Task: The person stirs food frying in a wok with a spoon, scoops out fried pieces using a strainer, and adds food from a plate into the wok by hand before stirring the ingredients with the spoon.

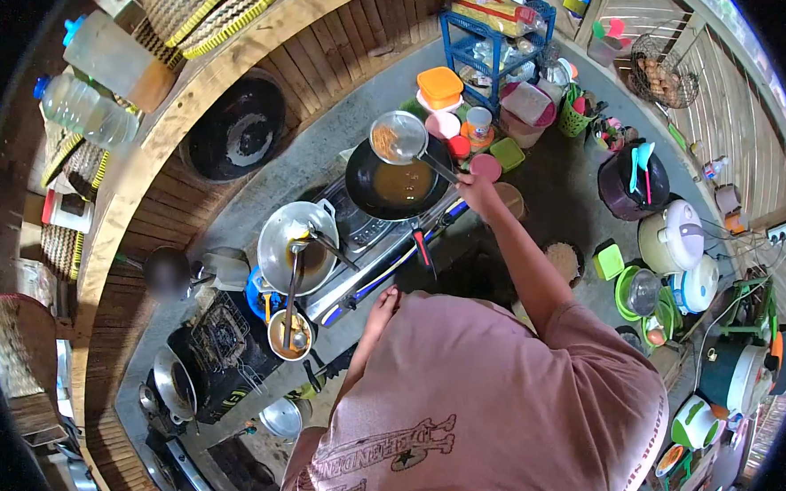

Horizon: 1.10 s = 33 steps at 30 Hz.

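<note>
Right hand point(477, 193): my fingers clamped on the strainer point(408, 134) by its handle point(438, 167), above the black wok point(361, 182), presumably so drips fall back. Left hand point(384, 307): near the stove point(363, 231); finger spread, I cannot tell.

head view looks down from above the stove point(367, 235), edges seemingly warped.

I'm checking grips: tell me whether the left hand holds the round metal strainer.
No, the right hand holds the strainer by its handle, above the round black wok.
</note>
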### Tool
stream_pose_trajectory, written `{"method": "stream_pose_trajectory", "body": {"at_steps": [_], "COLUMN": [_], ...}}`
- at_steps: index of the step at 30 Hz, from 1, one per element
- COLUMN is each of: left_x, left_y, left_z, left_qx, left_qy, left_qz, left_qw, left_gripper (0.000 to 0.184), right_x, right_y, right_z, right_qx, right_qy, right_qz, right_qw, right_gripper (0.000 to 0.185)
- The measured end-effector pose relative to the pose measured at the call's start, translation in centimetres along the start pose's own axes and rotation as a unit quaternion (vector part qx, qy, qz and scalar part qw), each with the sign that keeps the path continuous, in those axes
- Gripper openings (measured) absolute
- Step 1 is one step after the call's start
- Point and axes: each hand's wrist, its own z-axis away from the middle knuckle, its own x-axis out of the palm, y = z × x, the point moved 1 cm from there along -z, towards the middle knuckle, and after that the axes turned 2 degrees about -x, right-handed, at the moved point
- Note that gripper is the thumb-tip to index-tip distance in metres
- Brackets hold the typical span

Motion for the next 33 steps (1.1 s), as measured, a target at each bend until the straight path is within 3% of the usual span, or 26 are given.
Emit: {"method": "stream_pose_trajectory", "body": {"at_steps": [3,10,12,15,19,22,24,28,33], "left_x": [2.3,6.2,7.3,9.2,10.3,10.3,10.5,10.9,11.2], "left_y": [1.5,1.3,1.6,3.0,2.3,1.7,1.6,2.1,2.6], "left_z": [-0.8,-3.1,-3.0,-1.9,-2.3,-3.0,-3.3,-3.0,-2.7], "left_qx": [0.010,0.052,0.056,0.045,0.002,0.006,0.005,-0.020,-0.024], "left_qy": [0.011,0.053,0.074,0.090,0.096,0.093,0.097,0.085,0.111], "left_qz": [-0.001,-0.012,-0.036,-0.027,0.043,0.018,0.003,0.005,0.038], "left_qw": [1.000,0.997,0.995,0.995,0.994,0.995,0.995,0.996,0.993], "left_gripper": [0.051,0.049,0.047,0.046,0.045,0.045,0.044,0.043,0.043], "right_x": [-0.2,-3.2,-2.1,-2.8,-4.5,-5.1,-4.9,-3.7,-5.9], "right_y": [0.7,-2.7,0.3,0.7,-2.1,-2.6,-1.5,1.8,-2.3], "right_z": [-0.9,-1.4,-2.3,-2.8,-3.1,-3.5,-4.0,-4.8,-4.2], "right_qx": [0.046,0.089,0.030,0.072,0.059,0.044,0.077,0.031,0.033], "right_qy": [-0.092,-0.105,-0.081,-0.185,-0.170,-0.169,-0.196,-0.226,-0.178], "right_qz": [0.071,-0.067,-0.048,0.033,0.007,-0.028,-0.019,0.075,-0.043], "right_qw": [0.992,0.988,0.995,0.980,0.984,0.984,0.978,0.971,0.982], "right_gripper": [0.033,0.041,0.041,0.039,0.040,0.040,0.039,0.037,0.041]}}
